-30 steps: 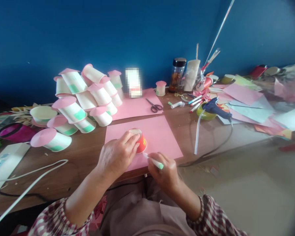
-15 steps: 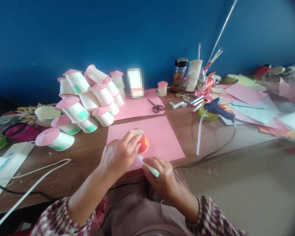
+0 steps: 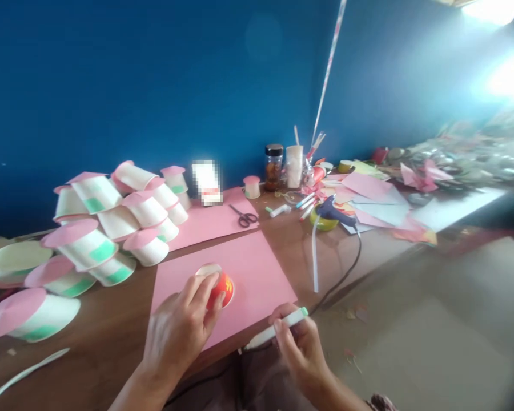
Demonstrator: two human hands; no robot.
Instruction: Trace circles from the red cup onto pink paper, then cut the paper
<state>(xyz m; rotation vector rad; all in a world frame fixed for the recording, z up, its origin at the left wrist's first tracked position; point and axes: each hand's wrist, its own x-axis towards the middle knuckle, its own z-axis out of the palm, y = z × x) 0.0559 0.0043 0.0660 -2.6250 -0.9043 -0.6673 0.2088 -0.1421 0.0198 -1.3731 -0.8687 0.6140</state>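
Note:
My left hand [image 3: 182,322] grips a small red paper cup [image 3: 225,290] with yellow markings. The cup rests on a pink paper sheet [image 3: 257,274] near the front of the desk, its pale end tipped up toward the far left. In my right hand [image 3: 297,345] is a white marker [image 3: 259,338] with a green end. Its tip points left, past the sheet's front edge and apart from the cup. Fingers partly hide the cup's near side.
White paper cups with pink cone tops [image 3: 143,211] are piled at the left. Scissors [image 3: 243,217] lie on a second pink sheet behind. A glue gun [image 3: 336,211], loose markers [image 3: 306,206], a lidded jar [image 3: 274,168] and coloured papers [image 3: 368,191] occupy the right.
My right hand has drawn the marker away from the cup, to the right and toward me. My left hand stays on the cup. The view has swung right and up.

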